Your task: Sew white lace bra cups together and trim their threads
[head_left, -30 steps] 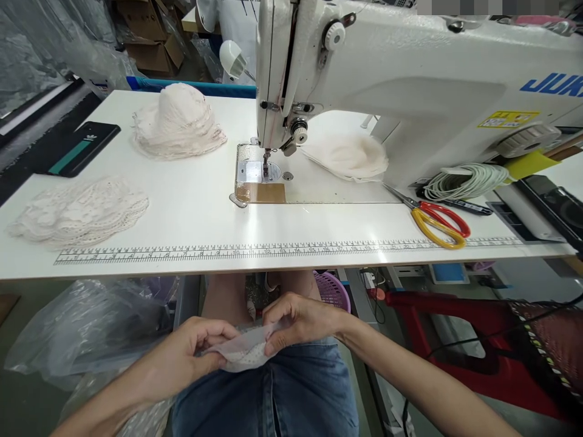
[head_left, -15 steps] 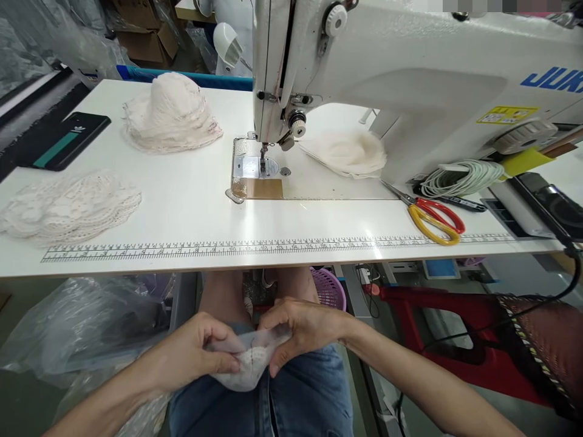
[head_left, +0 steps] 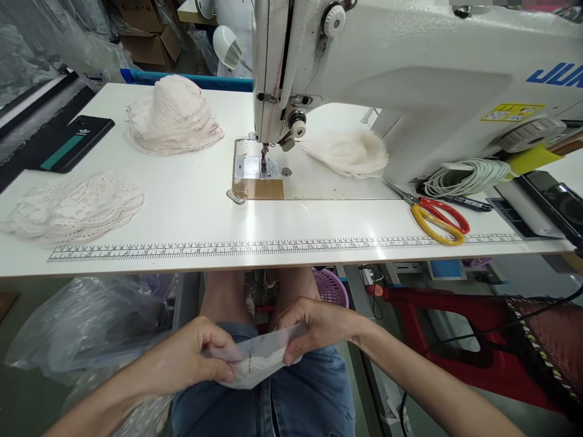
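Observation:
Over my lap, in the head view, a small piece of sheer white fabric with lace (head_left: 259, 362) is stretched between both hands. My left hand (head_left: 200, 352) pinches its left end between thumb and fingers. The right end is gripped the same way by my right hand (head_left: 314, 328). A dark line of stitching or thread runs down the fabric near my left thumb. Beyond the table edge stands a white sewing machine (head_left: 410, 54), its presser foot (head_left: 264, 161) above the metal plate.
Lace pieces (head_left: 77, 209) lie stacked at the table's left, with a cup-shaped fabric pile (head_left: 175, 115) behind. Cream fabric pieces (head_left: 350, 153) rest under the machine arm. Scissors (head_left: 437, 220) and a cord coil (head_left: 467, 177) lie right. A black phone-like object (head_left: 75, 144) sits far left.
My right hand has moved a little to the right, away from my left hand. The fabric between them is drawn out longer and flatter, showing more lace.

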Motion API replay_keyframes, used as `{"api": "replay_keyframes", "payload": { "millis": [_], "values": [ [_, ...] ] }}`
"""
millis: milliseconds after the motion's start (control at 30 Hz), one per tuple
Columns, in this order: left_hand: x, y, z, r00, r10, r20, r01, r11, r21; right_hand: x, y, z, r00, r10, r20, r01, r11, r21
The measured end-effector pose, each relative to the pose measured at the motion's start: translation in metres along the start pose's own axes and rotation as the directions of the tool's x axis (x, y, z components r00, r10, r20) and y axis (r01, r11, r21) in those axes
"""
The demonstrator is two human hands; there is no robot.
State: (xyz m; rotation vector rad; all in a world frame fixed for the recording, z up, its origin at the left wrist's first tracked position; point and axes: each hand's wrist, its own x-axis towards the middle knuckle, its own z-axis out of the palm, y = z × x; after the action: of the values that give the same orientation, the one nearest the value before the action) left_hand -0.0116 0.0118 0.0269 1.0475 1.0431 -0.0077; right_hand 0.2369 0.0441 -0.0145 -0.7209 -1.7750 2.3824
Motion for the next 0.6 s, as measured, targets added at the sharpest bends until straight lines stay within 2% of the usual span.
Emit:
{"api": "replay_keyframes", "payload": {
  "millis": [100,300,433,600],
  "values": [
    [0.003,0.002,0.003,1.000,0.019,0.015,-0.019,1.000,0.012,0.003,-0.001,0.003,1.000,-0.007,-0.001,0.007,0.999,-0.054],
    [0.003,0.000,0.004,1.000,0.002,-0.009,-0.002,1.000,0.029,0.020,-0.005,0.007,0.985,-0.163,0.049,0.167,0.980,-0.107],
    [0.001,-0.003,0.001,0.999,0.016,-0.033,-0.014,0.999,0.041,0.021,-0.003,0.006,0.986,-0.161,0.041,0.164,0.980,-0.115],
    [0.004,-0.001,0.002,1.000,-0.003,-0.014,0.004,0.999,0.040,0.021,-0.002,0.008,0.985,-0.163,0.057,0.168,0.980,-0.107]
  ]
}}
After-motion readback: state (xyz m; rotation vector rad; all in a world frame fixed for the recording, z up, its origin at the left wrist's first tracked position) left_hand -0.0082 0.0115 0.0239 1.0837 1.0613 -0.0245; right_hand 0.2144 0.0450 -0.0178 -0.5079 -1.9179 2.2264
